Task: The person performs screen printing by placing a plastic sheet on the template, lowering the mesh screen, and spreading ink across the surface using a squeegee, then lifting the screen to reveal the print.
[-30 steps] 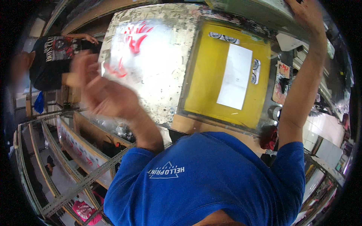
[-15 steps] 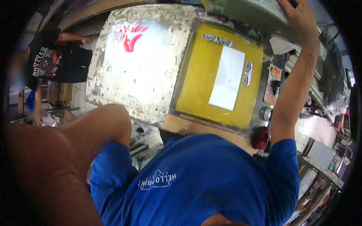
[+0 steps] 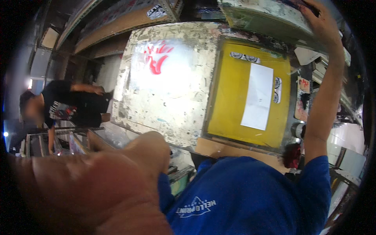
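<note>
My left hand point(image 3: 102, 188) is raised very close to the view at the lower left. It is large and blurred, and its fingers cannot be made out. My right arm stretches up to the far right. There my right hand point(image 3: 323, 21) is at the end of a whitish-green, box-like frame point(image 3: 262, 25), its visible fingers apart and partly cut off by the picture's edge; whether it touches the frame is unclear. Below lies a yellow printing screen point(image 3: 227, 105) with a white paper sheet point(image 3: 257, 96) and two black-and-white strips point(image 3: 244, 57) on it.
Left of the screen is a paint-stained white board point(image 3: 168, 113) with red marks. Metal racks point(image 3: 113, 31) stand at the far left. A person in dark clothes point(image 3: 74, 103) is at the left. A dark red cloth point(image 3: 291, 155) lies near the screen's near right corner.
The view has shifted, so the board and screen appear lower and farther right. My left hand and forearm fill more of the lower left. My right arm stays stretched out.
</note>
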`<move>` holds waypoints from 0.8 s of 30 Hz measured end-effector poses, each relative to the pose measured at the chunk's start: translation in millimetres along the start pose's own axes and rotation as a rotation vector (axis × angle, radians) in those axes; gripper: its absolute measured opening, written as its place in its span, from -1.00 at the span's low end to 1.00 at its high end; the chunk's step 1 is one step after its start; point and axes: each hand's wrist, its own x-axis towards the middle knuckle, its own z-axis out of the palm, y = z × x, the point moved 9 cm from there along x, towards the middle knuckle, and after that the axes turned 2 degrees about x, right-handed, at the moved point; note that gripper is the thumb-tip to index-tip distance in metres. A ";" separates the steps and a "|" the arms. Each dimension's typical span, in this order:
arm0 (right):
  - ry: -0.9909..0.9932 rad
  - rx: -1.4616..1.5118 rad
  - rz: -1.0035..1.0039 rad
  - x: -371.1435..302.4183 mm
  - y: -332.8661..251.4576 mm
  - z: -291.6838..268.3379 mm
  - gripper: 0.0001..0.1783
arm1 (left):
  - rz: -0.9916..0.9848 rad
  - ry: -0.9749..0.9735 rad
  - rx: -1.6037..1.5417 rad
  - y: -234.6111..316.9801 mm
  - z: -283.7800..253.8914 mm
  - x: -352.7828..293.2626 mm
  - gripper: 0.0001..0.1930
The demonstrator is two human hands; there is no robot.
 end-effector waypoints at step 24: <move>-0.232 0.379 -0.017 13.1 111.3 58.0 -0.63 | 0.038 0.040 0.074 5.2 -32.4 -22.9 -0.69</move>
